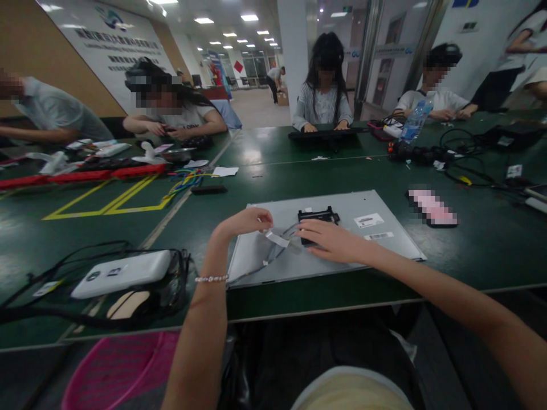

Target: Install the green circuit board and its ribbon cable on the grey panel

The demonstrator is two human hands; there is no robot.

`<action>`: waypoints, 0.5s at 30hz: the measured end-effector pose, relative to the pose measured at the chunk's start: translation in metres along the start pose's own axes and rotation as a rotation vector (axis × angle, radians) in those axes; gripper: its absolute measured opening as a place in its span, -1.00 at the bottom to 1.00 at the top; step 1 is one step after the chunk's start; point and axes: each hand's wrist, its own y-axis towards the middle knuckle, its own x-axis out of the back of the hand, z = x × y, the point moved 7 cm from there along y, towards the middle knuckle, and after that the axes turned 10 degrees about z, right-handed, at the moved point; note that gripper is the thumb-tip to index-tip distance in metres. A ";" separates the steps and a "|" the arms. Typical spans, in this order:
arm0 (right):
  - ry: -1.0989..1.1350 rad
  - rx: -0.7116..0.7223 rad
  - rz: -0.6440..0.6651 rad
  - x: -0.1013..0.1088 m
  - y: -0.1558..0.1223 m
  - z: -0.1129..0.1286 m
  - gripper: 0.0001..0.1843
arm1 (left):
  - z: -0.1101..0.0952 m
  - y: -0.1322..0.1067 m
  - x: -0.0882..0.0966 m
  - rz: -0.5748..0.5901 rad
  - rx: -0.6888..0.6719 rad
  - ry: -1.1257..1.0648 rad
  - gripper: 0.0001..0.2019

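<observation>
A grey metal panel [376, 239] lies flat on the green table [299, 176] in front of me. A black bracket [318, 215] sits on it, with a thin cable and a strip of white tape [277, 239] running left of it. My left hand [248, 221] is curled, its fingertips pinching the upper end of the white tape. My right hand [329, 240] lies flat, fingers stretched out, pressing on the panel over the cable just below the black bracket. Two white labels [368, 220] are stuck on the panel's right half.
At the left a white device [122, 274] lies among black cables. A pink basket [115, 370] stands below the table edge. A black phone [208, 189] and coloured wires [186, 181] lie further back. A water bottle [413, 121] and cables are at the right. Other people work across the table.
</observation>
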 end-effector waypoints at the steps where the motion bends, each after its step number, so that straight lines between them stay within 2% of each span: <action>1: -0.029 0.025 0.018 -0.003 0.005 0.005 -0.54 | -0.001 0.002 -0.001 0.009 0.000 0.023 -0.73; 3: -0.092 0.058 0.039 -0.008 0.015 0.012 -0.55 | -0.001 0.002 0.000 -0.031 0.049 0.098 -0.74; 7: -0.203 0.047 0.030 -0.016 0.032 0.016 -0.67 | -0.015 -0.022 0.004 -0.290 0.234 0.268 -0.71; 11: -0.273 0.018 0.005 -0.021 0.041 0.014 -0.77 | -0.055 -0.057 -0.027 -0.479 0.294 0.355 -0.68; 13: -0.279 0.011 0.002 -0.024 0.042 0.012 -0.80 | -0.072 -0.065 -0.049 -0.536 0.286 0.381 -0.71; 15: -0.265 0.009 0.001 -0.027 0.040 0.011 -0.83 | -0.078 -0.065 -0.070 -0.586 0.291 0.367 -0.71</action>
